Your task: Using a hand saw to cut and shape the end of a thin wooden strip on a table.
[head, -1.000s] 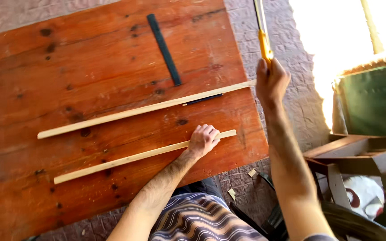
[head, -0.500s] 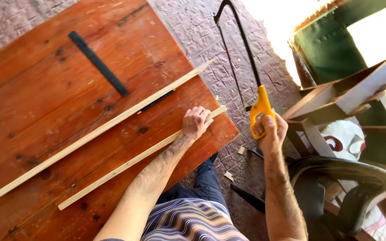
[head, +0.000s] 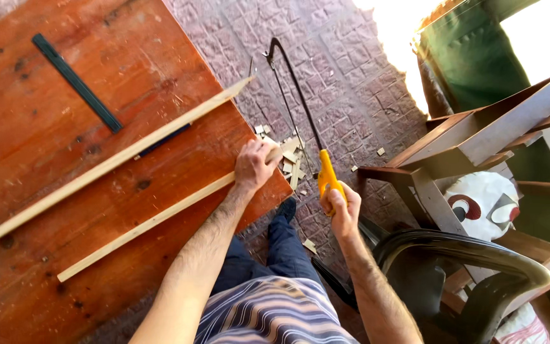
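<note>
The hacksaw (head: 300, 121) is gripped at its yellow handle by the right hand (head: 342, 207), fingers closed. Left of it, the near strip (head: 154, 220) is pinned at the table (head: 46, 159) edge by the left hand (head: 254, 167), fingers curled over its end. Beyond lie a longer strip (head: 109, 164) and a dark ruler (head: 76, 82).

The counter (head: 46, 83) runs out past the left, top and bottom edges of the frame. The longer wooden strip (head: 103, 167) is cut off at the left edge. The left hand (head: 254, 167) covers the near end of the shorter strip (head: 148, 223). The right hand's (head: 342, 213) fingers (head: 333, 194) hide most of the saw's yellow handle (head: 326, 177). The upper right is washed out by glare.
</note>
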